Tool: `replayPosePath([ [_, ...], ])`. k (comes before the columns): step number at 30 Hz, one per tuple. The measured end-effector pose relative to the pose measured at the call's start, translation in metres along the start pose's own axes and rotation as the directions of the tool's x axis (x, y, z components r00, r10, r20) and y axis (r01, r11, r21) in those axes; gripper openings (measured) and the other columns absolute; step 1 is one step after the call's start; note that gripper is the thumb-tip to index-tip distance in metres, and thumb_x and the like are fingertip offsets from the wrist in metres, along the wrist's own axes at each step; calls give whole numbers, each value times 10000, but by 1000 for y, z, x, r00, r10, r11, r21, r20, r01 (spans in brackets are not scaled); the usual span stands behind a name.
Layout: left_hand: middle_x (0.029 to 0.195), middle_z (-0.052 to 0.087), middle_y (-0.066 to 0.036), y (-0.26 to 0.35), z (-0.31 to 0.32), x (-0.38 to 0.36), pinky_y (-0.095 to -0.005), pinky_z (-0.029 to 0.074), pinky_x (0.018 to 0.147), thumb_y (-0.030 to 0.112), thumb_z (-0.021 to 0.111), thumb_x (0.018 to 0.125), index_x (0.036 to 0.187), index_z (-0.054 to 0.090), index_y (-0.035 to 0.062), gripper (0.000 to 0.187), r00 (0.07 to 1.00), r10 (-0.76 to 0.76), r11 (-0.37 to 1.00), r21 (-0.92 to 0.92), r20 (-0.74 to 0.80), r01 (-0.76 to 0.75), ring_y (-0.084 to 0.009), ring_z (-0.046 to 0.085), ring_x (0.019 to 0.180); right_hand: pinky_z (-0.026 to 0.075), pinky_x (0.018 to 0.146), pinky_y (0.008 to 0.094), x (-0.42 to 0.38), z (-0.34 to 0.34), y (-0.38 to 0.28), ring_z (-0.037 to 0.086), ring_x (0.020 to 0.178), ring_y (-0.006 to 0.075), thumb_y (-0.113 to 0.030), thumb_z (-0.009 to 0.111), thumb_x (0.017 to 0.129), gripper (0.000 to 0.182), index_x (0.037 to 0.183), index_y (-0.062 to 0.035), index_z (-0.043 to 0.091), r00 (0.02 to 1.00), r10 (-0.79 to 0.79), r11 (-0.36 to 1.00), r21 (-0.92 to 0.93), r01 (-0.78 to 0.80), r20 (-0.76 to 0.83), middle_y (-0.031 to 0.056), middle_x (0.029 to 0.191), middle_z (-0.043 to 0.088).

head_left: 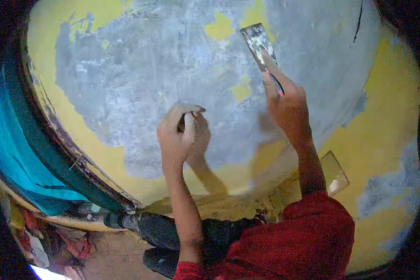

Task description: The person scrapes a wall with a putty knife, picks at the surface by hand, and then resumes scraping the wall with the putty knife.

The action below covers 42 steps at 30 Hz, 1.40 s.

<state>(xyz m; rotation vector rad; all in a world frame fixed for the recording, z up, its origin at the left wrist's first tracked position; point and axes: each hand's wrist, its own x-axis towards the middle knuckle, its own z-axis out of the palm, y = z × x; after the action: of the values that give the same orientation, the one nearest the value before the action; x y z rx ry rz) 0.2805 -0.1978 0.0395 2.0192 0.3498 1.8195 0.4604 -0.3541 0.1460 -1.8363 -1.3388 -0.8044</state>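
Observation:
My right hand [289, 105] grips a putty knife [254, 39], its index finger stretched along the stained, broad blade. The blade lies over the grey part of the wall [149, 60], close to some yellow patches of paint. Lower and to the left, my left hand [176, 133] is raised in front of the same wall with its fingers curled in. Something dark shows between thumb and fingers, but I cannot tell what it is. The hand's shadow falls on the wall just beside it.
Yellow paint [387, 112] surrounds the grey area. A teal curtain [28, 154] hangs at the left, beside a dark, worn frame edge [51, 116]. Mixed cloths [74, 240] lie at lower left. A thin rectangular outline [335, 173] shows on the wall by my right forearm.

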Motion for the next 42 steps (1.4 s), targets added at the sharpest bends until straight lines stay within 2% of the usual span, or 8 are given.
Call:
replayPosePath([
  [16, 889, 716, -102, -2, 2, -1, -336, 537, 726, 8, 558, 915, 944, 735, 59, 187, 998, -61, 993, -103, 30, 64, -228, 692, 789, 579, 704, 405, 7, 11, 6, 744, 857, 376, -209, 582, 1047, 427, 1474, -212, 589, 993, -68, 997, -43, 64, -92, 192, 1231, 711],
  [18, 887, 717, -102, -2, -1, -2, -336, 537, 725, 10, 557, 916, 944, 736, 57, 188, 999, -32, 997, -64, 21, 33, -225, 690, 782, 565, 664, 500, -5, 16, 16, 695, 734, 417, -261, 545, 1056, 460, 1515, -245, 523, 985, -132, 991, 13, 134, -110, 235, 976, 733],
  [22, 881, 720, -105, -2, -1, -2, -335, 534, 718, 13, 551, 922, 943, 738, 48, 192, 997, -69, 995, -68, 36, 71, -213, 685, 764, 574, 680, 502, -3, 15, 10, 707, 763, 412, -260, 538, 1059, 452, 1510, -249, 529, 987, -121, 992, -37, 118, -105, 223, 993, 738],
  [24, 875, 719, -104, -3, 1, -3, -331, 532, 711, 11, 550, 921, 944, 739, 47, 194, 997, -69, 995, -70, 43, 72, -212, 684, 762, 573, 688, 410, 2, 11, 3, 742, 859, 388, -221, 570, 1053, 415, 1468, -203, 593, 992, -61, 998, 29, 64, -107, 228, 1167, 712],
  [30, 868, 710, -95, 2, -1, 0, -321, 522, 689, 2, 547, 926, 942, 737, 50, 196, 1000, -26, 1000, -15, 9, 27, -210, 680, 760, 541, 642, 361, -10, 11, 12, 660, 649, 306, -216, 569, 1058, 411, 1466, -167, 592, 998, -33, 999, 27, 34, -54, 268, 1097, 709],
  [34, 872, 705, -95, 5, 1, -1, -327, 523, 696, 5, 552, 929, 939, 738, 59, 194, 999, -52, 997, -64, 5, 52, -216, 683, 767, 546, 662, 499, -14, 17, 14, 685, 721, 432, -274, 547, 1060, 441, 1499, -237, 553, 989, -71, 982, 164, 92, -129, 234, 856, 706],
  [40, 862, 702, -90, 1, 2, 0, -323, 524, 700, 15, 559, 934, 947, 737, 66, 185, 1000, -26, 999, -39, 2, 26, -215, 688, 774, 530, 629, 484, -20, 12, 9, 663, 685, 419, -269, 566, 1053, 430, 1479, -216, 575, 997, -77, 994, 78, 77, 1, 208, 798, 683],
  [42, 861, 703, -88, 1, 3, 0, -323, 525, 698, 18, 560, 937, 948, 737, 67, 184, 999, -42, 998, -50, 19, 43, -214, 688, 774, 537, 686, 350, -13, 1, 3, 662, 693, 288, -188, 578, 1052, 408, 1456, -143, 601, 992, -127, 990, 56, 126, 13, 244, 1018, 716],
])
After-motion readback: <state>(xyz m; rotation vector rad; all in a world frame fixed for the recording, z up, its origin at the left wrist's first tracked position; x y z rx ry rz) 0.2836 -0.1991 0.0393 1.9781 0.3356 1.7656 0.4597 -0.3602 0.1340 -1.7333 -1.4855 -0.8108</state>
